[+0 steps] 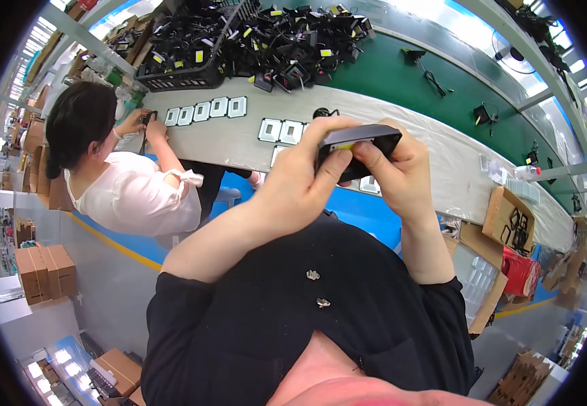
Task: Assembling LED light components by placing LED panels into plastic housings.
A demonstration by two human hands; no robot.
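Note:
In front of my chest I hold a small black LED floodlight between both hands, raised above the table. My left hand grips its left end, with the thumb pressed on the inner face. On the other end my right hand is closed, its thumb also pushing on that face beside a yellow LED panel. White square reflector frames lie on the table just beyond my left hand, some partly hidden behind my hands. A black cable shows behind the floodlight.
At my left a person in a white top handles a small black part. A row of white frames lies near them. Black floodlights are heaped beyond, beside a black crate. An open cardboard box stands at right.

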